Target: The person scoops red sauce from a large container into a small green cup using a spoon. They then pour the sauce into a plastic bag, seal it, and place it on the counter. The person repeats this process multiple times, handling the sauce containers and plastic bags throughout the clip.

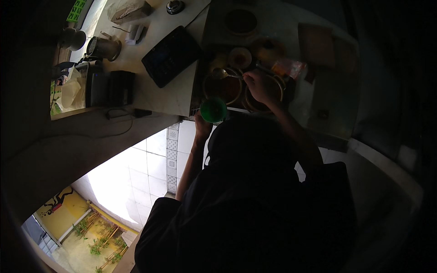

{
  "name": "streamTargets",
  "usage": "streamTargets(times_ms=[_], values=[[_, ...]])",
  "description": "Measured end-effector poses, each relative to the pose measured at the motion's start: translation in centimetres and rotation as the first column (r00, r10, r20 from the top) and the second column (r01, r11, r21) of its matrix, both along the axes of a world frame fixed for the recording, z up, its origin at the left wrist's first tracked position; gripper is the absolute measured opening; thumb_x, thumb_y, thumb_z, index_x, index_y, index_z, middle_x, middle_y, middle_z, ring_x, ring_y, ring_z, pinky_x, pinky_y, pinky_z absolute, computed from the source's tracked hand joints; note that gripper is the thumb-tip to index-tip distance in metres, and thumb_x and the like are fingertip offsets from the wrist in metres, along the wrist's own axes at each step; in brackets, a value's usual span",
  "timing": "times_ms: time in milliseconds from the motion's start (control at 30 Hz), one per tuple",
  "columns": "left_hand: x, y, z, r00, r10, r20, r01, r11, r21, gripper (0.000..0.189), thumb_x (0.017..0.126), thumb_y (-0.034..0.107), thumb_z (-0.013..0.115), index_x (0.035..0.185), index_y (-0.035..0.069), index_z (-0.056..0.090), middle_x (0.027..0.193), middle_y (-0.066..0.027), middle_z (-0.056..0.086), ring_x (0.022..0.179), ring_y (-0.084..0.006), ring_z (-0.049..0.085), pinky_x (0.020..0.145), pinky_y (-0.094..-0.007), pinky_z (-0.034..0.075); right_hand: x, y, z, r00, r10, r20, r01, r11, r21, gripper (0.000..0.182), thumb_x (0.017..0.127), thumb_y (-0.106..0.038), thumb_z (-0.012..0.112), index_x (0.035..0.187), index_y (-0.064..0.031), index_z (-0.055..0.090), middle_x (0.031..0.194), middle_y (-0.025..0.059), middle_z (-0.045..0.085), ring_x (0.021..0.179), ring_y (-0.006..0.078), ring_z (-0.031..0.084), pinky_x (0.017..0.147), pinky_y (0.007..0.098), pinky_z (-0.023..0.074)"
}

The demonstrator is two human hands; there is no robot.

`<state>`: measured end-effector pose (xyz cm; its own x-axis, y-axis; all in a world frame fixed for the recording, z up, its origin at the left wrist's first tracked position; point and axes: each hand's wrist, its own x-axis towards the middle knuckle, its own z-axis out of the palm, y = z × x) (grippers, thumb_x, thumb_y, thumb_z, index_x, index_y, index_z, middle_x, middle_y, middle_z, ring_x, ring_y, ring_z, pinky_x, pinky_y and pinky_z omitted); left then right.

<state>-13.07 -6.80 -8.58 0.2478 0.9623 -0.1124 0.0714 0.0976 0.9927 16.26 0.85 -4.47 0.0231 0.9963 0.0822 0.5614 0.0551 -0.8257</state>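
My left hand (203, 126) holds a green cup or bowl (213, 110) at the near edge of the counter. In my right hand (256, 84) is the handle of a metal spoon (220, 73), its bowl over the far rim of a round pot (223, 90) with dark reddish contents. A second round pot (264, 97) stands to the right, partly under my right hand and forearm. Beyond the spoon sits a small pale bowl (240, 58) with something reddish in it. A plastic packet (290, 68), red and orange, lies to the right of that bowl. The light is dim here.
On the left counter lie a black tablet (171, 56), a metal call bell (175, 6), a metal container (104, 47) and a black box-shaped device (121, 88). A round dark dish (240, 22) is at the back, and a flat brownish board or folder (316, 44) at the right.
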Motion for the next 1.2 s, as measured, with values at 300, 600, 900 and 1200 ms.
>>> streamTargets(times_ms=[300, 600, 900, 1200], values=[[2.9, 0.1, 3.1, 0.776, 0.373, 0.509, -0.149, 0.892, -0.426, 0.02, 0.105, 0.02, 0.061, 0.112, 0.003, 0.07, 0.109, -0.0057, 0.073, 0.1, -0.0137, 0.066, 0.096, -0.0346, 0.052, -3.8, 1.0, -5.8, 0.727, 0.313, 0.612, -0.248, 0.95, -0.191, 0.016, 0.087, -0.012, 0.062, 0.087, -0.0029, 0.075, 0.09, 0.018, 0.07, 0.092, 0.0364, 0.068, 0.084, 0.0495, 0.0537], [2.5, -1.2, 3.4, 0.874, 0.364, 0.322, -0.214, 0.883, -0.418, 0.022, 0.102, 0.013, 0.065, 0.121, 0.001, 0.069, 0.113, -0.0086, 0.073, 0.106, -0.018, 0.068, 0.103, -0.0374, 0.05, -2.7, -0.2, -7.9, 0.944, 0.17, 0.282, -0.108, 0.969, -0.221, 0.021, 0.094, -0.015, 0.058, 0.098, -0.0048, 0.076, 0.093, 0.0203, 0.073, 0.089, 0.0373, 0.071, 0.082, 0.0493, 0.0553], [1.7, -2.3, 0.4, 0.984, 0.179, 0.007, -0.168, 0.94, -0.298, 0.03, 0.095, 0.009, 0.073, 0.123, -0.001, 0.069, 0.115, -0.0101, 0.075, 0.109, -0.0174, 0.068, 0.1, -0.0341, 0.051, -0.1, -1.1, 3.8, 0.974, 0.124, 0.188, -0.112, 0.991, -0.074, 0.02, 0.097, -0.024, 0.062, 0.1, -0.0076, 0.073, 0.096, 0.0143, 0.068, 0.09, 0.0342, 0.068, 0.078, 0.0435, 0.0524], [4.0, 0.6, 1.2, 0.992, 0.107, 0.069, -0.093, 0.979, -0.181, 0.024, 0.093, 0.005, 0.073, 0.116, 0.0, 0.073, 0.112, -0.0084, 0.076, 0.105, -0.0154, 0.068, 0.096, -0.0321, 0.051, -0.6, -4.1, 7.1, 0.915, 0.218, 0.339, -0.326, 0.895, 0.304, 0.011, 0.093, -0.009, 0.068, 0.104, -0.0057, 0.067, 0.094, 0.0076, 0.061, 0.09, 0.029, 0.061, 0.077, 0.0429, 0.0483]])
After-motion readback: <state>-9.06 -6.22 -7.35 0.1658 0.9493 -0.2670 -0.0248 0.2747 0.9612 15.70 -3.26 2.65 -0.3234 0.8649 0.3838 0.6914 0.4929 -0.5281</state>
